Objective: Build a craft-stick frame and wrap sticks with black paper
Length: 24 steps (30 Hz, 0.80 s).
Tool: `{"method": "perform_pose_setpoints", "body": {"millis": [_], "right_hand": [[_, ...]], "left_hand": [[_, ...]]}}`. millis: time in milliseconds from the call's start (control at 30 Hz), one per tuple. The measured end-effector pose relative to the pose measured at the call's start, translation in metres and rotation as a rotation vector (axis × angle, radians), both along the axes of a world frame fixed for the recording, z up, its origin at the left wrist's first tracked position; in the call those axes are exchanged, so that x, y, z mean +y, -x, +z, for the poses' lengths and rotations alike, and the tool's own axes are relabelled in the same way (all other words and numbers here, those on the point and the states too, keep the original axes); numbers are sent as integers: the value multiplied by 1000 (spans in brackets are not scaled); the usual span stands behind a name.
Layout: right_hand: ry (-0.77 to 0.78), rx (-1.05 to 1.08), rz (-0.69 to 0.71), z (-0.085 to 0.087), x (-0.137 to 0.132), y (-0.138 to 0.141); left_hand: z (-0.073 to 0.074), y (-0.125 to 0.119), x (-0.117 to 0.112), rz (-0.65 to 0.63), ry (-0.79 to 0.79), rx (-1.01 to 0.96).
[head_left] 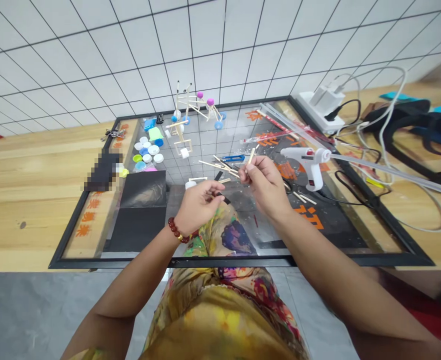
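Note:
My right hand [267,187] pinches a short pale wooden stick [251,156] between thumb and fingers, held up above the glass board. Loosely curled, my left hand [201,206] hovers to the left of it, thumb and fingers apart and nothing visible between them. Just behind the left hand is a small white piece with a thin stick [198,179]. Several loose wooden sticks [220,166] lie behind the hands, beside a blue-handled tool [232,158]. A white glue gun [308,162] stands to the right of my right hand.
A stick model with blue and pink round parts [196,107] stands at the back. Coloured bottle caps [149,150] and black sheets [140,210] lie left. Clear glue sticks [280,120], a power strip [318,107] and tangled cables [387,150] are right. A black frame [224,262] edges the board.

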State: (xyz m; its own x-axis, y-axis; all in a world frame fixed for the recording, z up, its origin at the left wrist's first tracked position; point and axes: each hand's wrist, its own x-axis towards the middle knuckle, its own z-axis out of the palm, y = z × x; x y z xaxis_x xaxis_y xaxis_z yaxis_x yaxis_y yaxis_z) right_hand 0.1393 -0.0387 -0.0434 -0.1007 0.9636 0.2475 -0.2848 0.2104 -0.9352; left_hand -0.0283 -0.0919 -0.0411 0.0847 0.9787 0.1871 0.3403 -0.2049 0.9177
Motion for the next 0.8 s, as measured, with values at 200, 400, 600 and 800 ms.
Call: {"method": "perform_pose_setpoints", "body": {"millis": [200,400,600,800], "right_hand": [[7,-154,155,-5,-5,6],[-74,-252,101,-4,-7,5],[-109,-237,-32,-1,-6,0],[-102,-218,15,-1,-7,1]], "left_hand": [[5,2,8,132,51,-462],[9,6,11,192,102,-587],[5,9,15,232,90,-617],[1,11,16,205,73,-628]]}}
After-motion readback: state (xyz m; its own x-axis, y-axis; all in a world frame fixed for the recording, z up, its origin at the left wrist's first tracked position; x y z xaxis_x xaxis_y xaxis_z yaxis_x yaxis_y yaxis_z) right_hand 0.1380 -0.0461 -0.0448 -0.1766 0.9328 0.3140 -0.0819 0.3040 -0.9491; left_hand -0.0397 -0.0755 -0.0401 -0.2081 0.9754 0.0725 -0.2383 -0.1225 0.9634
